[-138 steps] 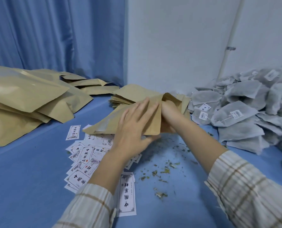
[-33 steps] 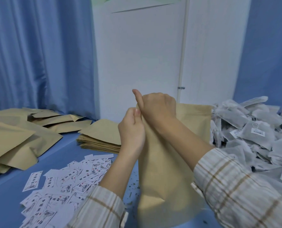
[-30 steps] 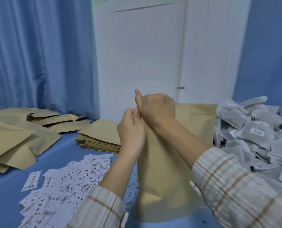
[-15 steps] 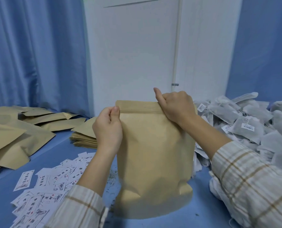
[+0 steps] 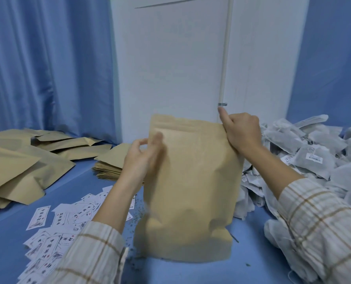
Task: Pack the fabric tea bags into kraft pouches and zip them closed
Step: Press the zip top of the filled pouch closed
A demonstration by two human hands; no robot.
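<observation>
- Kraft pouch (image 5: 191, 191) stands upright on the blue table (image 5: 252, 269) in front of me, base down, top edge level, its lower half bulging.
- Right hand (image 5: 242, 132) grips the pouch's top right corner: fingers curled round the edge, thumb (image 5: 224, 115) sticking straight up above the rim.
- Left hand (image 5: 144, 158) is at the pouch's left edge, just below the zip strip. It is motion-blurred; the fingers look loosely curved and partly spread, with a gap between thumb and forefinger. I cannot tell whether any fingertip touches the paper, and I see nothing held in it.
- Tea bags (image 5: 314, 158) lie heaped on the right, the nearest ones against the pouch's right side.
- Flat pouches (image 5: 109, 160) sit stacked behind my left hand; fuller ones (image 5: 16, 167) are piled at far left.
- Labels (image 5: 64, 220) are scattered on the table under my left forearm, with loose tea crumbs (image 5: 137, 210) beside the pouch's base.
- Plaid sleeves (image 5: 322, 228) cover both forearms to the wrist.
</observation>
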